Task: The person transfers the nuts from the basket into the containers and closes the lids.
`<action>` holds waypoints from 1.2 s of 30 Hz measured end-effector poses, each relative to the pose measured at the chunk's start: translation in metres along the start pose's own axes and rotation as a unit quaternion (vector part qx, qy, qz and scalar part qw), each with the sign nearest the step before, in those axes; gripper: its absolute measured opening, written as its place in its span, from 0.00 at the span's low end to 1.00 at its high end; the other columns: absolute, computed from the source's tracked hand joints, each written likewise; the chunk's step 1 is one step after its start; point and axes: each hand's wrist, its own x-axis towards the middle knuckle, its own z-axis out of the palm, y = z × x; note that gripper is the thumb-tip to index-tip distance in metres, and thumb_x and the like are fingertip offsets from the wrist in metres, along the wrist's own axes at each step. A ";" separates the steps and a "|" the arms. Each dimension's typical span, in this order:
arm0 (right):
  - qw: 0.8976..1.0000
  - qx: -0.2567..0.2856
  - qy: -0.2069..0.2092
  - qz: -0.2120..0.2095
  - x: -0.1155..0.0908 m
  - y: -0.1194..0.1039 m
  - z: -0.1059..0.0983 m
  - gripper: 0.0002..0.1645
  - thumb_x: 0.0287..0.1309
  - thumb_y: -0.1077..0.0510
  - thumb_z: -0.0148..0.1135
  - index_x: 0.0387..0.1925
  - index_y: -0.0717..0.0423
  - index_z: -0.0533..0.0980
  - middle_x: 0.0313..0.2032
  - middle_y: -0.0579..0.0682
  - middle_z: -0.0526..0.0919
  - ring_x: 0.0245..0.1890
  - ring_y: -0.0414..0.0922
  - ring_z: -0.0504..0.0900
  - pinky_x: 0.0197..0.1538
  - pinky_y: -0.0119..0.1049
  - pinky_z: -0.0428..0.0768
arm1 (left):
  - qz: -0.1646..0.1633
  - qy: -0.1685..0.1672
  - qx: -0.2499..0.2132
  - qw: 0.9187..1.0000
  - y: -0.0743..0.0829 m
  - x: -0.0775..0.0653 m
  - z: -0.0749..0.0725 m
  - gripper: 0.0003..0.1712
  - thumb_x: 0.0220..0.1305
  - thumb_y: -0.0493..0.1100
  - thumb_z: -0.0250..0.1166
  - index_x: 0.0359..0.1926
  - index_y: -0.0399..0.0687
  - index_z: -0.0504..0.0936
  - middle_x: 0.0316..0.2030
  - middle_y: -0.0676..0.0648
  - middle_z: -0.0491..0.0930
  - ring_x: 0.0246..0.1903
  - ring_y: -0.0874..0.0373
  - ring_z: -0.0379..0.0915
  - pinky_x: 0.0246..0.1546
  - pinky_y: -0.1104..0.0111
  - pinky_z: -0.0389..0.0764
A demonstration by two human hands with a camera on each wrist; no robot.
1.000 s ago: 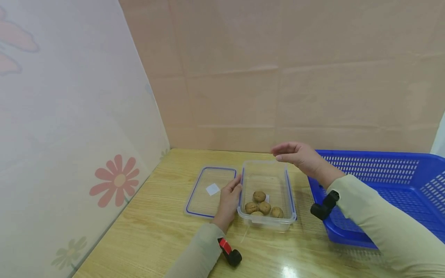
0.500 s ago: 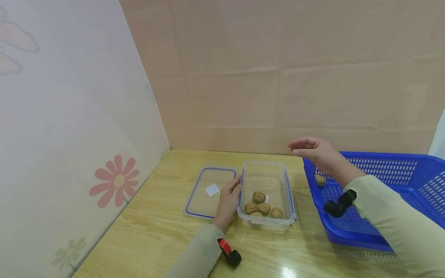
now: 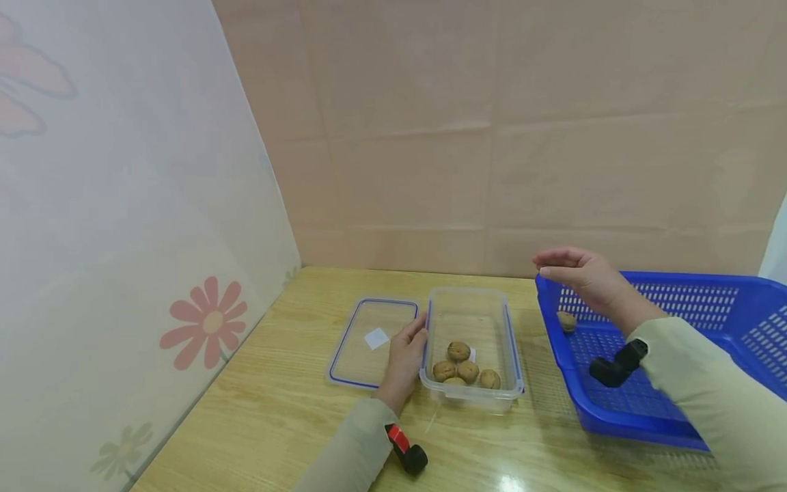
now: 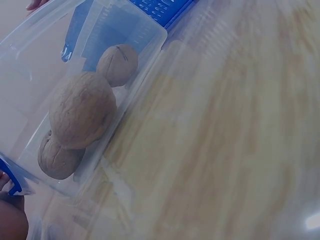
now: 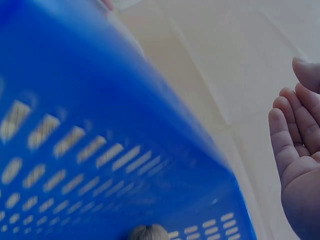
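My left hand [image 3: 402, 362] rests against the left wall of a clear plastic food container [image 3: 514, 328], its fingers extended along the side. Several walnuts [image 3: 458, 351] lie in the near half of this lidless container; the left wrist view shows some walnuts [image 4: 82, 110] through its wall. My right hand [image 3: 590, 277] is raised over the rear left corner of a blue plastic basket [image 3: 568, 383]. Nothing lies in its palm in the right wrist view, where the fingers [image 5: 282, 137] are slightly bent. One walnut [image 3: 566, 321] sits inside the basket by its left wall.
Left of the container, a clear lid [image 3: 369, 362] with a blue seal lies flat on the wooden table [image 3: 270, 410]. A white square shows on it. Behind the table stands a brown paper-covered wall [image 3: 399, 137], and a flower-patterned wall [image 3: 123, 205] rises at the left.
My right hand has moved right, from over the container's far right corner to the basket's rear left corner. The walnut in the basket has come into view. My left hand has stayed put.
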 end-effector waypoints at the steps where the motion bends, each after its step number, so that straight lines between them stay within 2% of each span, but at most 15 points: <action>1: 1.000 -0.007 0.002 0.001 0.000 0.002 -0.002 0.13 0.59 0.61 0.59 0.45 0.44 0.76 0.40 0.28 0.80 0.43 0.27 0.76 0.44 0.16 0.72 | -0.001 0.001 0.001 1.000 0.000 0.000 0.000 0.23 0.68 0.38 0.49 0.63 0.41 0.68 0.62 0.43 0.68 0.63 0.47 0.62 0.62 0.59 0.66; 8: 0.999 -0.037 0.009 0.014 -0.001 0.014 -0.014 0.14 0.60 0.59 0.58 0.48 0.47 0.75 0.39 0.27 0.80 0.42 0.26 0.75 0.43 0.18 0.72 | -0.002 0.004 -0.001 1.000 0.001 0.001 -0.001 0.23 0.68 0.38 0.49 0.63 0.42 0.68 0.62 0.43 0.67 0.63 0.47 0.61 0.62 0.59 0.65; 13: 0.998 -0.055 0.017 0.015 -0.002 0.023 -0.024 0.13 0.59 0.60 0.59 0.46 0.46 0.75 0.39 0.29 0.80 0.41 0.26 0.76 0.43 0.19 0.74 | 0.000 0.005 0.004 1.000 0.002 0.001 0.000 0.23 0.68 0.38 0.49 0.63 0.42 0.68 0.63 0.43 0.67 0.63 0.48 0.60 0.63 0.59 0.64; 17: 0.996 -0.081 0.021 0.020 -0.003 0.031 -0.029 0.13 0.59 0.58 0.59 0.47 0.51 0.75 0.37 0.27 0.80 0.40 0.24 0.75 0.43 0.20 0.75 | -0.002 0.005 0.002 1.000 0.003 0.000 -0.001 0.23 0.67 0.38 0.49 0.63 0.41 0.67 0.63 0.43 0.67 0.64 0.47 0.60 0.63 0.59 0.64; 21: 0.989 -0.135 0.022 0.049 -0.005 0.036 -0.034 0.25 0.58 0.52 0.60 0.53 0.61 0.71 0.36 0.23 0.77 0.40 0.23 0.73 0.44 0.22 0.74 | -0.002 0.004 -0.003 1.000 0.004 0.001 0.000 0.23 0.67 0.38 0.49 0.63 0.40 0.67 0.62 0.43 0.67 0.63 0.48 0.61 0.62 0.60 0.65; 23: 0.985 -0.161 0.015 0.064 -0.006 0.039 -0.036 0.31 0.58 0.49 0.60 0.56 0.64 0.68 0.37 0.23 0.76 0.40 0.22 0.72 0.48 0.28 0.74 | -0.003 0.004 -0.001 1.000 0.004 0.001 0.001 0.23 0.67 0.38 0.50 0.63 0.42 0.68 0.62 0.43 0.68 0.62 0.48 0.62 0.62 0.60 0.66; 25: 0.981 -0.178 0.008 0.076 -0.008 0.042 -0.038 0.34 0.57 0.47 0.60 0.58 0.66 0.66 0.39 0.26 0.76 0.39 0.21 0.72 0.52 0.37 0.73 | -0.005 0.003 0.000 1.000 0.004 0.001 0.001 0.23 0.67 0.38 0.49 0.62 0.42 0.68 0.62 0.44 0.68 0.62 0.48 0.63 0.61 0.60 0.67; 28: 0.978 -0.190 -0.002 0.087 -0.010 0.049 -0.039 0.36 0.56 0.47 0.61 0.58 0.67 0.66 0.45 0.38 0.79 0.37 0.20 0.72 0.54 0.53 0.72 | -0.004 0.002 -0.001 1.000 0.004 0.001 0.001 0.23 0.67 0.38 0.50 0.62 0.43 0.69 0.62 0.44 0.69 0.61 0.48 0.64 0.61 0.60 0.68; 31: 0.974 -0.205 -0.005 0.094 -0.010 0.056 -0.040 0.36 0.56 0.47 0.62 0.58 0.66 0.67 0.50 0.55 0.79 0.37 0.22 0.72 0.54 0.59 0.70 | -0.006 0.002 -0.003 1.000 0.004 0.001 0.001 0.23 0.67 0.38 0.50 0.62 0.44 0.69 0.61 0.44 0.69 0.61 0.48 0.65 0.60 0.61 0.69; 33: 0.971 -0.218 -0.008 0.095 -0.010 0.060 -0.040 0.36 0.56 0.47 0.62 0.58 0.66 0.67 0.53 0.63 0.77 0.40 0.27 0.74 0.53 0.60 0.71 | -0.005 0.003 -0.003 1.000 0.003 0.001 0.000 0.23 0.67 0.38 0.50 0.62 0.43 0.69 0.61 0.43 0.69 0.60 0.48 0.65 0.60 0.61 0.69; 36: 0.968 -0.231 -0.013 0.098 -0.008 0.064 -0.038 0.36 0.55 0.46 0.62 0.58 0.67 0.68 0.54 0.67 0.74 0.47 0.44 0.77 0.52 0.60 0.71 | -0.007 0.003 -0.003 1.000 0.003 0.001 0.000 0.23 0.67 0.38 0.50 0.62 0.43 0.69 0.61 0.44 0.69 0.60 0.49 0.65 0.60 0.61 0.69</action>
